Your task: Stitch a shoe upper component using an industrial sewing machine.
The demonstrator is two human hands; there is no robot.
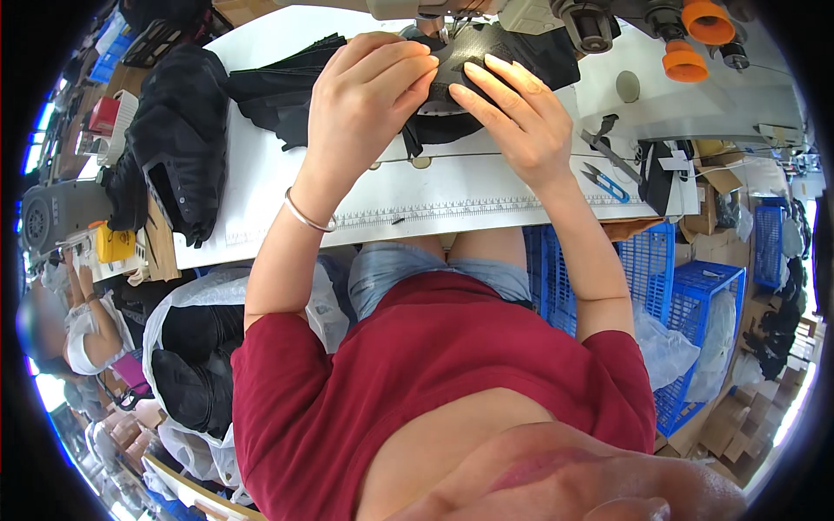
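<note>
Black fabric [291, 91] lies bunched on the white sewing table, reaching under the needle area of a sewing machine [432, 28]. At its left side my left hand [369, 95] is closed, thumb and fingers pinching the fabric's edge close to the needle. My right hand [521, 117] rests on the fabric to the right of the needle, its fingers stretched out and slightly apart. Between the hands shows a shiny, light-coloured patch [470, 50], partly covered by fingers. The machine's foot and the exact stitching point are hard to make out.
Blue thread snips [608, 185] lie right of my right wrist, beside a black holder [653, 178]. A ruler strip [434, 209] runs along the front edge. Dark garments [178, 130] are heaped left. Blue crates [695, 334] stand lower right; another person [87, 334] sits far left.
</note>
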